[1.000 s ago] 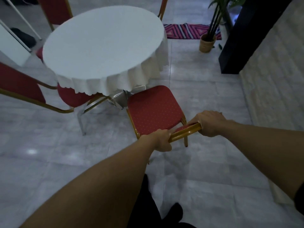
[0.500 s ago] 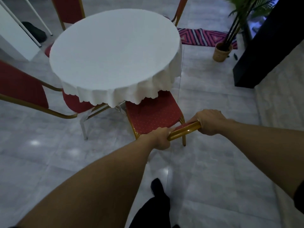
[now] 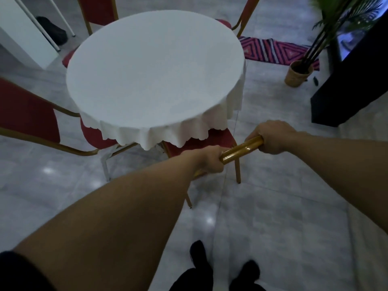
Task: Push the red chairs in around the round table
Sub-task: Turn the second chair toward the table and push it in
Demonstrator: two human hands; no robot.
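A round table (image 3: 155, 68) under a white cloth stands ahead of me. Directly before me is a red chair with a gold frame; its top rail (image 3: 241, 151) shows between my hands. My left hand (image 3: 206, 160) grips the rail's left end and my right hand (image 3: 271, 136) grips its right end. Most of its red seat (image 3: 218, 140) is hidden beneath the hanging cloth. Another red chair (image 3: 27, 116) stands at the left with its seat partly under the table. Two more red chairs (image 3: 96, 9) stand at the far side.
A potted palm in a woven basket (image 3: 298, 74) stands at the right, beside a dark cabinet (image 3: 352, 80). A pink patterned rug (image 3: 273, 49) lies beyond the table. White panels and poles (image 3: 25, 34) stand far left. My feet (image 3: 222, 267) are on the grey tiled floor.
With both hands still on its rail, the chair has slid forward toward the table; its seat, fully exposed a second ago, now lies mostly beneath the cloth. I have stepped closer.
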